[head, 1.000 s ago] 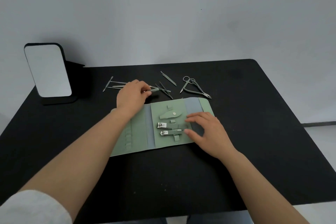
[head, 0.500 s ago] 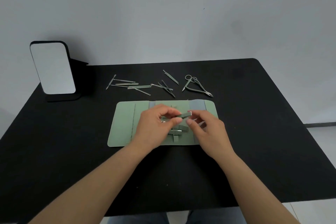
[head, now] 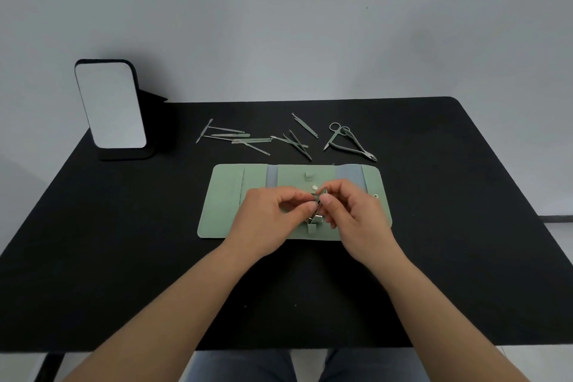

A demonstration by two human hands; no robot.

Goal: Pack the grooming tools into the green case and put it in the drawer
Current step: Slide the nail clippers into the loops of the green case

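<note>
A small grooming tool is pinched by fingers of both the left hand and right hand, held just above the middle of the open green case, long axis roughly left-right. Clippers already strapped below it cannot be counted. Beyond the case on the desk: one scissors, one nippers, roughly nine slim tools.

A black table with rounded far corners fills the view. At its middle the green case lies unfolded and flat. Beyond it, along the far side, a scatter of slim grooming tools, crossed tweezers, then small scissors overlapping cuticle nippers to the right. Far left, a standing mirror in a black frame sits near the edge.
</note>
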